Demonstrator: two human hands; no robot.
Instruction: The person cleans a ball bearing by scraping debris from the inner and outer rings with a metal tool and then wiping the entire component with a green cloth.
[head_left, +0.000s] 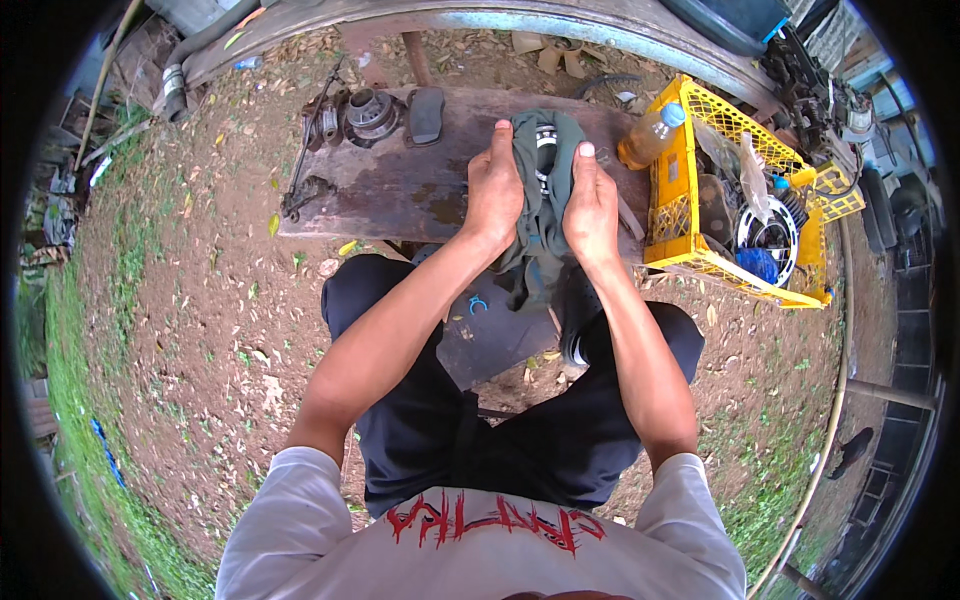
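Note:
Over the near side of the low wooden bench, both hands grip a grey-green cloth. Inside its folds sits a ball bearing, a metal ring whose row of balls shows at the top and lower edge. My left hand presses the cloth from the left, thumb up along the side. Opposite it, my right hand closes on the right side, thumb also pointing up. The fingers of both hands are mostly hidden under the cloth. Its loose end hangs down toward my knees.
On the bench lie a metal hub, a dark flat part and a long thin rod. A yellow crate of parts stands right, beside a bottle of amber liquid. A blue clip lies below.

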